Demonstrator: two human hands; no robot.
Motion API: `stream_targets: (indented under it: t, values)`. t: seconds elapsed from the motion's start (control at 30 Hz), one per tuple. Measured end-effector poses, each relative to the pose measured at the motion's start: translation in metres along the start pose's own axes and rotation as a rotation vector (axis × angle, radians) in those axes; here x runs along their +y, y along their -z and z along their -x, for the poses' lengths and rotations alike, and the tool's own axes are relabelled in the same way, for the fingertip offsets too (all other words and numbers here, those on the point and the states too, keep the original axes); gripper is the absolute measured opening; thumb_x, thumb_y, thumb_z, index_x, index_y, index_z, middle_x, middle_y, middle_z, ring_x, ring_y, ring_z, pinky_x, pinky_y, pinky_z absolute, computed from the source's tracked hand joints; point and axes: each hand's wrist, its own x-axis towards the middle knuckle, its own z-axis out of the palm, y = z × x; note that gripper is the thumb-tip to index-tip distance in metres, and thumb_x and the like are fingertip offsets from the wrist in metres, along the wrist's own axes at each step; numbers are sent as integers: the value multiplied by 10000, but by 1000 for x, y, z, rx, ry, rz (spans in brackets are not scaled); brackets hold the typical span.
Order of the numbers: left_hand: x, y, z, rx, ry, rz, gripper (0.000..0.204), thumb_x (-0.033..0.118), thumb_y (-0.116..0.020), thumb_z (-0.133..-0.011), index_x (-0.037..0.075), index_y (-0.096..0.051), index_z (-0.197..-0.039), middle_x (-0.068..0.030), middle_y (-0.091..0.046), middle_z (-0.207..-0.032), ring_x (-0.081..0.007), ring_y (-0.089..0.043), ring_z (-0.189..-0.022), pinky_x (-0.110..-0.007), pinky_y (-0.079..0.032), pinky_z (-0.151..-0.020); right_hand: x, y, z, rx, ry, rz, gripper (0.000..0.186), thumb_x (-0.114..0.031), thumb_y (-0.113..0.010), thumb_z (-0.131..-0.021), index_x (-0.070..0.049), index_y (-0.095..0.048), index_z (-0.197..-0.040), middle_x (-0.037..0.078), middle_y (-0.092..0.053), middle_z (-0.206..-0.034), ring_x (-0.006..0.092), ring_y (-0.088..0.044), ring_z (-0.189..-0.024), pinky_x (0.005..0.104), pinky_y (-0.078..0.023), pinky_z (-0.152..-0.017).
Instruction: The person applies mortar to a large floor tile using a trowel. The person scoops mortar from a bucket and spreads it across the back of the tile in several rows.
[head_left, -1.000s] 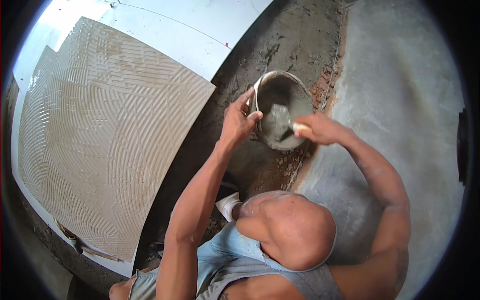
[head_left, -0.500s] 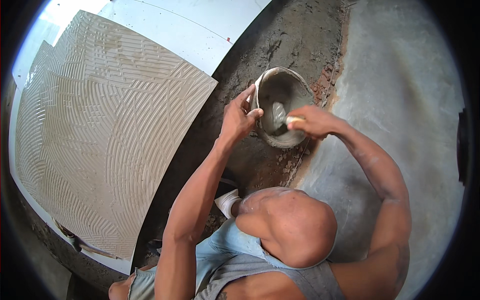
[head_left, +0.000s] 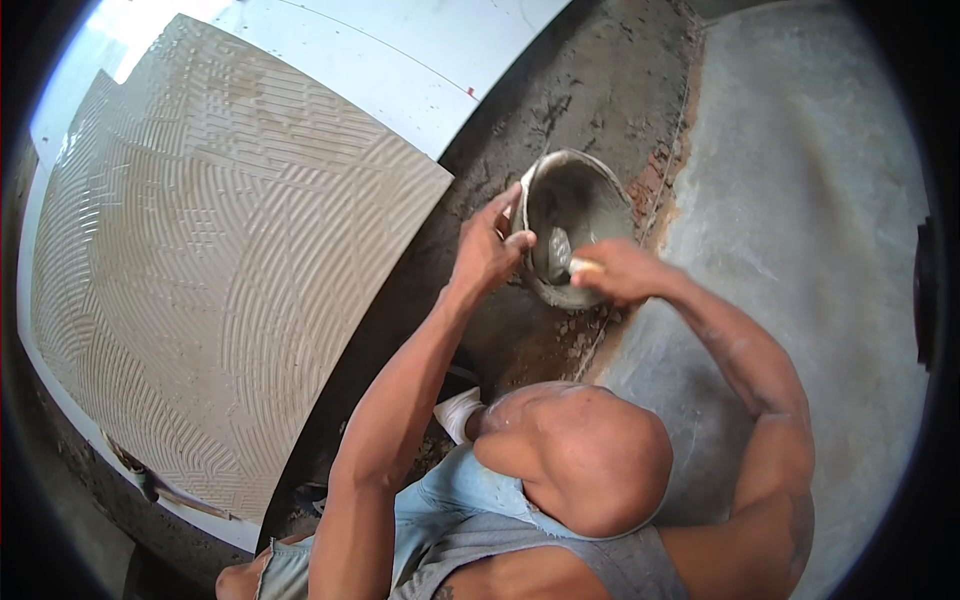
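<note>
Left hand [head_left: 489, 246] clamps the bucket [head_left: 604, 206] at its left rim; right hand [head_left: 626, 271] grips what seems a trowel [head_left: 559, 245], apparently mid-scrape; the next stroke calls for a steady rim.

Pale-handled trowel [head_left: 560, 246] inside mortar-smeared bucket [head_left: 595, 198]

Glare upper left, black fisheye edges

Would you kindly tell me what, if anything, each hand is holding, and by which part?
The left hand holds the bucket by its rim's left side; the right hand holds a trowel-like tool by its pale handle.
</note>
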Motion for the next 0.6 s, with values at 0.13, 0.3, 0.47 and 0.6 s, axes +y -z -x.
stream_targets:
  t: [0.13,0.3,0.47,0.6]
  values:
    - [6,1,1,36,-19,19,758,74,-810,-828,128,-499,-1518,6,-497,-699,-97,-470,-637,-310,-454,-612,-1,40,-5,-411,-755,-592,417,-381,-631,-967,-31,-641,-1194,237,-717,-950,397,-711,-904,496,-554,-802]
    - [-2,2,2,36,-13,62,750,56,-803,-833,119,-499,-1516,13,-490,-701,-91,-471,-632,-309,-451,-594,-25,55,-20,-269,-430,-257,417,-376,-629,-977,-41,-646,-1225,192,-672,-901,284,-682,-793,425,-532,-687]
    - [9,-2,-5,-25,48,41,735,71,-811,-798,101,-537,-1479,-60,-625,-789,-141,-562,-700,-332,-501,-687,13,0,-2,-239,-404,13,446,-366,-624,-981,-42,-649,-1286,184,-709,-851,251,-722,-704,440,-581,-714]
    - [2,4,4,5,57,65,739,91,-815,-803,104,-531,-1484,-84,-649,-831,-166,-599,-734,-344,-513,-726,-21,82,-27,-446,-635,-517,378,-354,-613,-969,-36,-669,-1164,236,-720,-896,372,-725,-863,494,-568,-785]
